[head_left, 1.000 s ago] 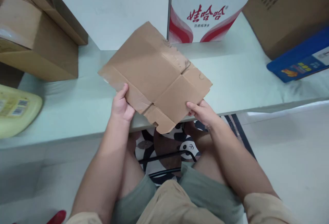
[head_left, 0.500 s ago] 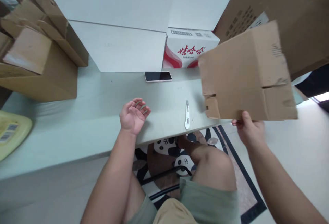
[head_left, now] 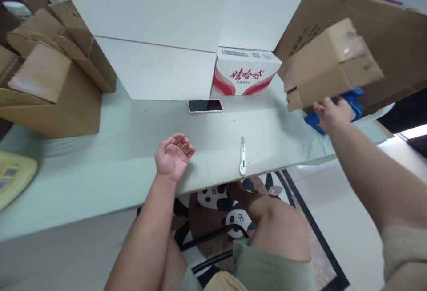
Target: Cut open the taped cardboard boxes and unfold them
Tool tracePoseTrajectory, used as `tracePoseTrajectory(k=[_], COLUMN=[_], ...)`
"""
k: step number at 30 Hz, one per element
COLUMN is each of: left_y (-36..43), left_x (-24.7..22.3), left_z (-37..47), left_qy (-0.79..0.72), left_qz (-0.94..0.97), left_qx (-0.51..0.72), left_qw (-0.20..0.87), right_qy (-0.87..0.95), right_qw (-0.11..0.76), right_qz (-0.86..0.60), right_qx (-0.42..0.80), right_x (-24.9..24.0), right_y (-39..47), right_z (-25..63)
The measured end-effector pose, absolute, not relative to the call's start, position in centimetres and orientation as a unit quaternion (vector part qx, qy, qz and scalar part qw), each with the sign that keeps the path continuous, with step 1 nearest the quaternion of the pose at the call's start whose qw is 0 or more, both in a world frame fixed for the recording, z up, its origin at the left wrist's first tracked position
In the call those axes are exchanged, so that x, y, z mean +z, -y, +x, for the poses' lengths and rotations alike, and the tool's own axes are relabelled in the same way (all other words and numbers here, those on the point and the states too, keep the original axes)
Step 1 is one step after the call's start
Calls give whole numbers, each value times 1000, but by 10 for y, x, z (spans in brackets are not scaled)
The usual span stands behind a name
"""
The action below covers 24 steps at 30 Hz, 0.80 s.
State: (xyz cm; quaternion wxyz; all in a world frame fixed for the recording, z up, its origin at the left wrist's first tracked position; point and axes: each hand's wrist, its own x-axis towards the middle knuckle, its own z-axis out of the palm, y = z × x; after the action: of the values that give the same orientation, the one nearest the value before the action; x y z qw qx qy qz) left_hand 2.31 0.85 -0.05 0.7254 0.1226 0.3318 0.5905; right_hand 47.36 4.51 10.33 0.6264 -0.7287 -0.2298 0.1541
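My left hand (head_left: 174, 156) rests palm up near the table's front edge, fingers loosely curled and apart, holding nothing. At the right, my right hand (head_left: 333, 114) grips the lower edge of a brown cardboard box (head_left: 318, 69), raised in front of a larger carton. A blue object (head_left: 355, 99) shows behind and beneath that hand; the hand partly hides it. Between the two hands a white utility knife (head_left: 243, 156) lies on the table. Behind it is a dark-screened phone (head_left: 205, 106), lying flat.
On the pale green table (head_left: 133, 148) stand an open carton (head_left: 80, 99) at left and a white box with red print (head_left: 245, 75) at the back. White panels (head_left: 156, 68) rise behind. A yellow container (head_left: 16, 173) is far left, a large carton (head_left: 393, 37) at right.
My right hand has moved up and away from me with the cardboard box, which now looks tilted. The blue object has come into view. My left hand has hardly moved.
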Motion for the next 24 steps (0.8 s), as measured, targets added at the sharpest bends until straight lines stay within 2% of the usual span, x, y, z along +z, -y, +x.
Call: tracePoseTrajectory(k=[4,12,17,24], left_y=[-12,-10,-4,6], left_x=[2,5,6,7], left_z=[16,11,6,0], left_qy=[-327,-297,-294,-286], left_qz=[116,116,98,83], left_qx=[607,603,625,636], left_qw=[715,731,717,712], right_qy=[222,281,395,661], right_qw=[593,449,339,125], right_qz=[-728,-760,-776,-704], right_qx=[261,375,358,229], right_x=[110,47,44,15], right_y=[-91,-43,-38,-82], right_z=[460,419,400,316])
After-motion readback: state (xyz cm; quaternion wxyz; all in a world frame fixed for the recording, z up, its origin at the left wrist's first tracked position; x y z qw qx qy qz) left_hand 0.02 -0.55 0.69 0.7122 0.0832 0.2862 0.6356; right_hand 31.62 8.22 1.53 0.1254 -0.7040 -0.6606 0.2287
